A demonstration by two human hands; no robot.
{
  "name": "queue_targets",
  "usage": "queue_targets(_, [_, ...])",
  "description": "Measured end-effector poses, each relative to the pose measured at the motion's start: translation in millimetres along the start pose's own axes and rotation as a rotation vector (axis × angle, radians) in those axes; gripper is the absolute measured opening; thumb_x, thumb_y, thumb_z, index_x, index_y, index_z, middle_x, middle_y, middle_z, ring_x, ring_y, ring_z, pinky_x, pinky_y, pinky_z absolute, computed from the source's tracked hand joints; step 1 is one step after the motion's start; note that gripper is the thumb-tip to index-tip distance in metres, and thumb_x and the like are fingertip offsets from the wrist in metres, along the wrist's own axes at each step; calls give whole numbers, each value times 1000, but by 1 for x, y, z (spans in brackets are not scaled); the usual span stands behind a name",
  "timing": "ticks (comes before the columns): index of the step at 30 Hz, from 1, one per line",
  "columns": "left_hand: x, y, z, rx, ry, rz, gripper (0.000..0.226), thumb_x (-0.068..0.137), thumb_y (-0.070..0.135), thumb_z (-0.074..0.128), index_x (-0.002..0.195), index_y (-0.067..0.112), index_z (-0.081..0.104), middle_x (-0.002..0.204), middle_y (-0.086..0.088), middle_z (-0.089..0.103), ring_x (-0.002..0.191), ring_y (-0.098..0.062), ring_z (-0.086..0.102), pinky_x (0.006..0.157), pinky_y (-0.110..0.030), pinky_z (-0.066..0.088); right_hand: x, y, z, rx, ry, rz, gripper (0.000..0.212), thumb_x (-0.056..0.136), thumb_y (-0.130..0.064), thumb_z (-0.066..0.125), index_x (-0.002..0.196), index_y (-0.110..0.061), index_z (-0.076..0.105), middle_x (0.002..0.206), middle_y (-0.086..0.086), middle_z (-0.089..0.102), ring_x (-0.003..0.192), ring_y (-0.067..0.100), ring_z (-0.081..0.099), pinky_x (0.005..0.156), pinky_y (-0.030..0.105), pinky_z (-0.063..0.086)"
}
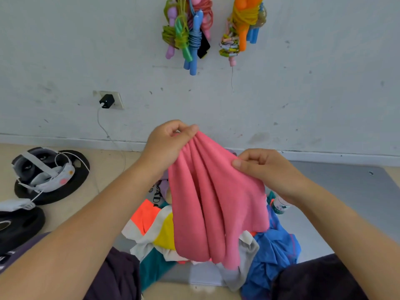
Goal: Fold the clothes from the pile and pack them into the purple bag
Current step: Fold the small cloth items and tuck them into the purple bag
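Both hands hold a pink cloth (216,202) up in the air in front of the wall. The left hand (166,146) has its fingers (184,128) curled and pinched together on the cloth's gathered top corner, and the right hand (268,169), slightly lower, pinches the cloth's upper edge between thumb and curled fingers (253,156). From these two grips the cloth hangs down in long folds, its lower end reaching the pile of clothes (216,252) that lies directly below the fingers on a grey mat (346,202). The pile shows an orange, white and yellow garment (151,224) beneath the left fingers, a blue garment (275,247) beneath the right ones, and teal and grey pieces nearer the person. A bit of purple fabric (165,185) peeks out behind the cloth, just below the left fingers; whether it is the bag cannot be told. A small bottle (280,205) stands under the right wrist. Far left of the fingers, black weight plates (56,191) lie on the floor with a headset (41,169) on one. Bundled jump ropes (190,33) hang on the wall above the fingers.
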State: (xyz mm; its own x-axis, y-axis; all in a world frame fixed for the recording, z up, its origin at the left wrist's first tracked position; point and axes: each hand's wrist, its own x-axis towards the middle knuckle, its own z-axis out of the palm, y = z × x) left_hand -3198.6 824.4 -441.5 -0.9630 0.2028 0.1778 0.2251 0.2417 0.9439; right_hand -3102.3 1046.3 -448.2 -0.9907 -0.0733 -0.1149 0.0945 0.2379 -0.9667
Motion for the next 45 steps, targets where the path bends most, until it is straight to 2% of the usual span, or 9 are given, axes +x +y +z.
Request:
queue_targets(4, [-2,-8,3,18,84,-114,20,87,39,71,90,20,69,83,14,65,81,-9,61,77,-25,45,-6,1,-3,65,-1,-1,19,77,-38,73,79,-20,72,75,7,66,68,17,54,64,26,43])
queue_targets(10, [-39,-3,31,1,-626,-104,45,74,65,69,111,40,66,89,3,73,72,-11,60,69,-27,48,-7,3,10,182,-150,-16,22,91,-21,61,107,-7,69,102,20,71,87,25,66,77,27,55])
queue_targets(13, [-39,-6,26,82,-534,-25,20,85,51,66,79,31,67,59,19,55,55,3,48,58,-11,36,-6,0,11,174,-161,-11,20,95,-15,58,111,-9,69,108,21,70,92,22,65,83,30,52])
queue_targets(21, [-15,-21,-13,-23,-14,-288,16,90,30,69,82,17,69,80,-1,66,73,-14,59,75,-34,47,-5,-4,8,20,-4,-37,17,91,-21,65,75,-15,66,59,2,55,52,13,48,51,19,43])
queue_targets(24, [-17,-28,-16,118,-90,-321,18,89,21,69,107,19,66,97,3,64,92,-16,61,79,-33,48,-4,-3,13,28,36,-68,16,94,-20,61,81,-10,64,64,2,62,58,15,55,52,22,46])
queue_targets(30, [-27,-30,-14,375,-187,-134,48,80,8,72,122,24,55,73,9,45,66,-11,47,57,-27,39,-2,-2,22,154,42,10,14,91,-12,65,80,-4,61,57,18,60,43,22,60,44,25,48])
queue_targets(35, [-27,-25,-18,94,-136,-141,51,75,5,80,115,26,59,86,-5,75,74,-17,67,72,-30,55,-3,-3,23,275,16,51,16,88,0,65,99,-8,57,52,12,58,44,25,63,42,26,47])
queue_targets(38, [-27,-21,-19,-44,-142,-184,40,78,10,81,109,25,62,81,0,77,68,-5,69,60,-14,51,-4,-6,24,265,-45,43,15,87,-4,66,99,-13,69,59,14,63,49,25,66,45,26,51])
queue_targets(45, [-34,-9,-15,-319,-378,-398,6,92,8,64,95,11,60,87,-3,72,77,-7,70,56,-23,56,-9,-10,26,300,-201,10,29,80,-10,68,109,-8,65,97,10,75,83,29,74,64,27,59])
